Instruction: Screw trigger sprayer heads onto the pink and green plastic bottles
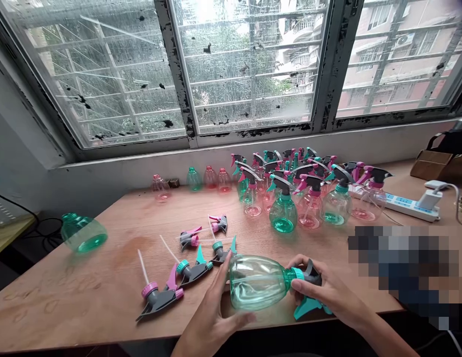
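Observation:
A clear green spray bottle (257, 282) lies sideways in the air over the table's front edge, its base to the left. My right hand (327, 287) is closed around its dark grey and teal spray head (310, 275) at the neck. At the base, my left hand (216, 312) cups the bottle, fingers behind it and thumb below. Just left lie loose trigger spray heads with thin tubes: a pink and grey one (158, 297), a teal and grey one (193, 270), and another teal one (219, 250) partly behind my left fingers.
Many assembled spray bottles (284, 213) stand at the back right, beside a white power strip (409, 204). Bottles without heads stand along the wall, one a green bottle (194, 179); another green bottle (84, 233) is at the left edge. A brown bag (439, 161) sits far right.

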`<action>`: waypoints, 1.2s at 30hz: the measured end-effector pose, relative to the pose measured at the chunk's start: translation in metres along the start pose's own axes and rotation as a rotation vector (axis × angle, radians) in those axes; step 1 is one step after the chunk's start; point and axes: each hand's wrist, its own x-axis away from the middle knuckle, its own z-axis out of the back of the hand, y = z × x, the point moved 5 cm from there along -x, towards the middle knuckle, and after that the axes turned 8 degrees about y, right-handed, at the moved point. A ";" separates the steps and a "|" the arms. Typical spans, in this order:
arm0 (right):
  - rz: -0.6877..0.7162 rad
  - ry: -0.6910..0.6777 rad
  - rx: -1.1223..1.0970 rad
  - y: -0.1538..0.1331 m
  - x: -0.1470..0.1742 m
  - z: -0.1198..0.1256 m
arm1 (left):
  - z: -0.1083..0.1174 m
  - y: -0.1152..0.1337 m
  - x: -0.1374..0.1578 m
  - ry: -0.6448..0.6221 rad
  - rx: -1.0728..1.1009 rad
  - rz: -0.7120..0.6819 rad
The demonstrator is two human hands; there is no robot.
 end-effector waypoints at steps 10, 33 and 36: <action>-0.003 -0.013 0.028 -0.001 0.000 -0.002 | -0.004 -0.003 0.001 -0.035 0.176 0.034; 0.032 0.019 -0.013 -0.001 0.000 0.002 | -0.004 0.004 0.002 -0.023 0.109 -0.023; 0.026 0.016 -0.001 -0.001 0.001 0.002 | -0.006 0.005 0.004 -0.022 0.112 -0.012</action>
